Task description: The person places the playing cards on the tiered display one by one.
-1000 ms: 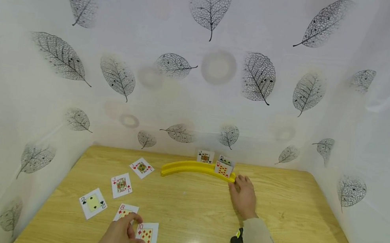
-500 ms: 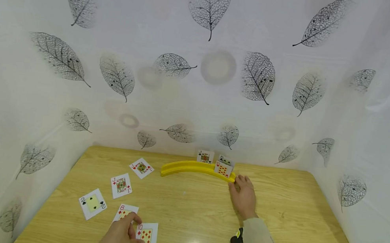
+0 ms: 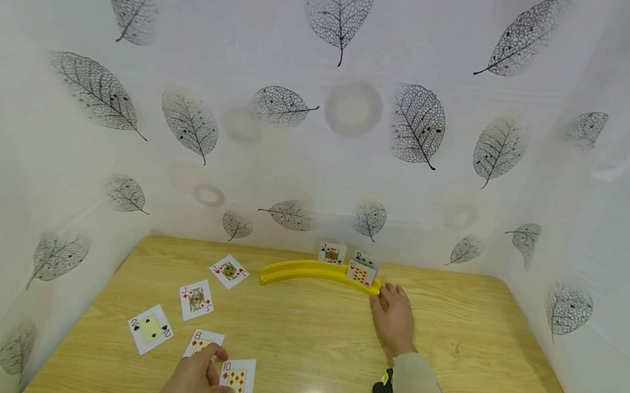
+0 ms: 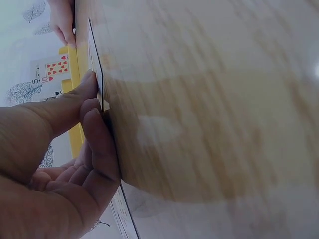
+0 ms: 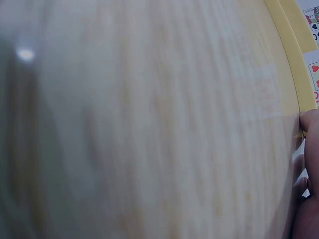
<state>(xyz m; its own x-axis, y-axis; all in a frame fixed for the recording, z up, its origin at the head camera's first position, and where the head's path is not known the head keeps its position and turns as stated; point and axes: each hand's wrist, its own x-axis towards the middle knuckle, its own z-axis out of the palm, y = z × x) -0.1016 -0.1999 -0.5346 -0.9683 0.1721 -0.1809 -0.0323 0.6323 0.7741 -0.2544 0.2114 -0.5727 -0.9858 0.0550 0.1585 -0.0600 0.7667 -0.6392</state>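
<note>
My left hand (image 3: 188, 380) pinches the ten of diamonds (image 3: 244, 375) at its left edge, thumb on the face and a curled finger at the edge. In the left wrist view that card (image 4: 94, 52) is seen nearly edge-on, low over the wood. Partly under the same hand lies the eight of diamonds (image 3: 203, 340). My right hand (image 3: 394, 320) grips the right end of a curved yellow card holder (image 3: 295, 271). Standing in the holder are a black-suit jack (image 3: 332, 253), the ten of hearts (image 3: 361, 275) and a black five (image 3: 365, 258) partly hidden behind it.
Face up on the wooden table (image 3: 299, 348) at left lie the two of spades (image 3: 150, 329), the jack of diamonds (image 3: 196, 300) and the jack of hearts (image 3: 229, 271). A small black object (image 3: 383, 392) with a yellow mark is beside the right sleeve. A leaf-patterned curtain (image 3: 345, 180) surrounds the table.
</note>
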